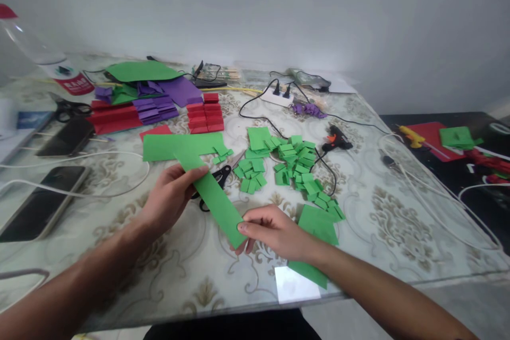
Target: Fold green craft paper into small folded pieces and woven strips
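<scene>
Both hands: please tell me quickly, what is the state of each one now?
Left hand: closed, holding the long green paper strip near its far end.
Right hand: closed, holding the same strip near its close end.

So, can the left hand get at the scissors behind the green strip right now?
Probably not yet: the left hand is pinching the green strip, which hides part of the scissors. They show on either side of it and lie close by, so once freed, that hand could likely reach them.
</scene>
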Demonstrator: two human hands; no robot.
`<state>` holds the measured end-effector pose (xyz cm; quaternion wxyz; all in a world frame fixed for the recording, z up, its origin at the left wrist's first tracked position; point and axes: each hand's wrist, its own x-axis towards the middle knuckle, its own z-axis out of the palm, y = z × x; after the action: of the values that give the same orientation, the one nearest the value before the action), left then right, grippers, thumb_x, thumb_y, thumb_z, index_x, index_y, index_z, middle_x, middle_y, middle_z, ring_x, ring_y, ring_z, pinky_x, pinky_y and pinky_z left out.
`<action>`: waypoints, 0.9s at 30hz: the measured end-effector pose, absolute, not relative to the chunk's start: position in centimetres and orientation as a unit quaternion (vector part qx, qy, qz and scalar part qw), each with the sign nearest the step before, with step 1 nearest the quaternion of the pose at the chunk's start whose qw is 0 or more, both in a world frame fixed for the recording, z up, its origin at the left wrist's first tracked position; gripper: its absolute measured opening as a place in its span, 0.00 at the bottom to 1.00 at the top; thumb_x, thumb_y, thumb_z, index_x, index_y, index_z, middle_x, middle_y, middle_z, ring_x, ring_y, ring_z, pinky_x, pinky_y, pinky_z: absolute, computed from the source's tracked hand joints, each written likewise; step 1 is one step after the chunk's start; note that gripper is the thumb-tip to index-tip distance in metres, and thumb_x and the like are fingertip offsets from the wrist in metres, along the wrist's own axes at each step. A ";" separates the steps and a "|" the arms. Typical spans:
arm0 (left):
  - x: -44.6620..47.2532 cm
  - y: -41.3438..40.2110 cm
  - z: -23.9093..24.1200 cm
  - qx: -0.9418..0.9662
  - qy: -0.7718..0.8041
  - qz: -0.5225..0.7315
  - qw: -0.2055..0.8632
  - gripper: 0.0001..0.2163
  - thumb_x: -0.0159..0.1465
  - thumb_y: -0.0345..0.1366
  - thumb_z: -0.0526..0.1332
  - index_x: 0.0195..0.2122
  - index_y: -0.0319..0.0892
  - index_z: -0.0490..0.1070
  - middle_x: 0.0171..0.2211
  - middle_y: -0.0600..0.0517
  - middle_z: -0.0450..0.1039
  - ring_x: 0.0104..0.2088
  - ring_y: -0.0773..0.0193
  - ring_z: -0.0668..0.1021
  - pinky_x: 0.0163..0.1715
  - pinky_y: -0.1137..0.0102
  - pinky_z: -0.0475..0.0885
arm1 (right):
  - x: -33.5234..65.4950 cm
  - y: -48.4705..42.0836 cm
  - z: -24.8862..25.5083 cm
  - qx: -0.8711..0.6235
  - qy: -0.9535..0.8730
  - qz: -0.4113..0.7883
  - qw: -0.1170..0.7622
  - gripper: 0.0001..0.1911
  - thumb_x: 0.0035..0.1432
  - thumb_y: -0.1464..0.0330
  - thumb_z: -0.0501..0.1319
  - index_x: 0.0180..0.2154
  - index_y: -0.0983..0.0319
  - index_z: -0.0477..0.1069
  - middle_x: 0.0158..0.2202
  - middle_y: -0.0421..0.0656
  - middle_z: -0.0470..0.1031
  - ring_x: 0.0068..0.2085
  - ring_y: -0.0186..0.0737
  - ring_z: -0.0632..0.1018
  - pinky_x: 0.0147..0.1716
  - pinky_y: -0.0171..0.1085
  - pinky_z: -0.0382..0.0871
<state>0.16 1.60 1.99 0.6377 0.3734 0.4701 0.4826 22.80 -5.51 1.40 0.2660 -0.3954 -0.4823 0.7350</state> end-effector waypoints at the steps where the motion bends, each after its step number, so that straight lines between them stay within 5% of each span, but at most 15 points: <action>1: 0.3 1.3 1.8 0.389 0.464 0.465 0.646 0.09 0.56 0.39 0.76 0.32 0.40 0.81 0.27 0.52 0.77 0.25 0.65 0.75 0.24 0.72 0.72 | 22.8 -5.5 1.4 -0.401 -0.500 0.720 0.267 0.27 0.60 0.50 0.70 0.22 0.62 0.65 0.19 0.32 0.60 0.22 0.28 0.65 0.24 0.31 0.61; 4: 0.6 0.3 1.7 0.463 0.457 0.409 0.639 0.10 0.57 0.39 0.76 0.27 0.39 0.79 0.24 0.54 0.74 0.24 0.68 0.71 0.24 0.74 0.68 | 22.9 -5.5 1.4 -0.407 -0.542 0.686 0.266 0.30 0.62 0.53 0.69 0.21 0.61 0.57 0.19 0.31 0.50 0.22 0.27 0.54 0.22 0.33 0.47; 12: 1.2 -0.8 2.2 0.601 0.383 0.296 0.636 0.11 0.62 0.39 0.71 0.25 0.40 0.79 0.25 0.54 0.77 0.26 0.67 0.72 0.27 0.74 0.69 | 22.7 -5.5 1.1 -0.407 -0.551 0.678 0.265 0.29 0.64 0.53 0.67 0.22 0.60 0.57 0.19 0.31 0.52 0.23 0.28 0.55 0.22 0.34 0.46; 22: -0.7 1.2 1.6 0.509 0.453 0.415 0.602 0.08 0.56 0.39 0.77 0.30 0.41 0.83 0.29 0.52 0.80 0.29 0.64 0.76 0.31 0.72 0.72 | 23.4 -5.2 1.1 -0.405 -0.571 0.662 0.268 0.27 0.67 0.53 0.65 0.23 0.61 0.60 0.21 0.32 0.51 0.23 0.29 0.55 0.22 0.35 0.45; 27: -1.3 2.6 2.4 0.442 0.435 0.502 0.603 0.07 0.56 0.34 0.75 0.26 0.40 0.79 0.24 0.55 0.74 0.24 0.69 0.72 0.24 0.75 0.68 | 23.4 -5.3 1.1 -0.398 -0.578 0.664 0.258 0.29 0.67 0.51 0.64 0.22 0.60 0.58 0.21 0.32 0.49 0.23 0.28 0.54 0.22 0.35 0.45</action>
<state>-1.33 2.64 2.37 0.6030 0.4417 0.4351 0.5020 23.38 -5.28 1.13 0.2582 -0.3975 -0.5784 0.6640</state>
